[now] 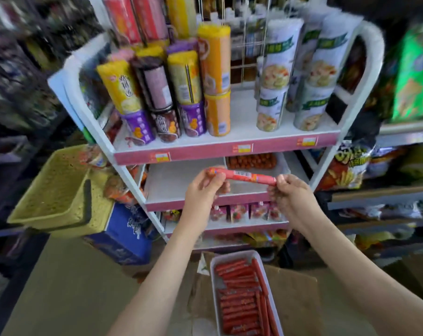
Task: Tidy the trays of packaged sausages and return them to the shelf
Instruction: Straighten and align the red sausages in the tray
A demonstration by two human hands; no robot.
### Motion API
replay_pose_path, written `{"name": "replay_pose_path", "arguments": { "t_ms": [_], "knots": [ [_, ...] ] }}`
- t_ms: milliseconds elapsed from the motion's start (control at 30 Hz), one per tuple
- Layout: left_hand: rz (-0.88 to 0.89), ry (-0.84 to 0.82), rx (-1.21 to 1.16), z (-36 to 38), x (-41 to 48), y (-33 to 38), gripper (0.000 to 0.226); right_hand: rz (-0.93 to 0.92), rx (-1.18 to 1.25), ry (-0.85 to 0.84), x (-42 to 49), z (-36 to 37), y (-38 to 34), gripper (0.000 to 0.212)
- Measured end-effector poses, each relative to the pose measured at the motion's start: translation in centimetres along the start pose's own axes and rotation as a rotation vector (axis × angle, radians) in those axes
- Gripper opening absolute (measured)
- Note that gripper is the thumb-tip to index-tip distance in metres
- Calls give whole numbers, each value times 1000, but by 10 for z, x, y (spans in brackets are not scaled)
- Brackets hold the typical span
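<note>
Holding sausage level, left hand and right hand pinching ends; next, lay into tray at 6 o'clock.

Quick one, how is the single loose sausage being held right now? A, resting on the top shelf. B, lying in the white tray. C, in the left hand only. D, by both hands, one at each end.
D: the left hand and the right hand each pinch one end of the sausage.

bare forearms, bare l grip & r grip, slim wrists
</note>
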State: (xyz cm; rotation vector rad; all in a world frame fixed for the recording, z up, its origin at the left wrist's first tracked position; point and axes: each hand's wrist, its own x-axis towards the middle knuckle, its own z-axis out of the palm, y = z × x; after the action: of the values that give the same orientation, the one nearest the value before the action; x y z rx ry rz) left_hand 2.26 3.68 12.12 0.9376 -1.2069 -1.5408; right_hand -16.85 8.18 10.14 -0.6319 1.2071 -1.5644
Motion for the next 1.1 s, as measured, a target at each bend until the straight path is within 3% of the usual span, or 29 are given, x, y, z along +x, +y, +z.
{"name": "replay_pose_path", "arguments": {
  "t_ms": [133, 200, 267, 333, 500, 633, 733, 900, 1100],
  "knots": [
    [124, -102, -40, 17, -4, 20, 18, -24, 54, -63, -5, 17, -17, 27],
    [193, -129, -59, 26, -10, 31, 14, -52, -82, -117, -8, 19, -24, 24],
    [284, -90, 101, 32, -14, 39, 10, -135, -405, -167, -14, 19, -34, 14],
    [420, -31, 415, 34, -14, 41, 17, -271, -595, -204, -25, 24, -51, 10],
    [744, -8, 871, 40, -13, 42, 15, -634, -607, -278, -59, 49, -81, 30],
    [827, 8, 930, 45, -15, 42, 26, -697, -554, -222, -69, 55, -83, 24],
    [899, 27, 964, 47, -16, 41, 26, -808, -635, -219, -71, 52, -83, 33],
    [834, -14, 967, 47, -19, 38, 26, -744, -484, -222, -66, 48, -82, 34],
    [440, -115, 677, 28, -26, 46, 15, -476, -7, -123, -35, 20, -70, 10]
  ]
}}
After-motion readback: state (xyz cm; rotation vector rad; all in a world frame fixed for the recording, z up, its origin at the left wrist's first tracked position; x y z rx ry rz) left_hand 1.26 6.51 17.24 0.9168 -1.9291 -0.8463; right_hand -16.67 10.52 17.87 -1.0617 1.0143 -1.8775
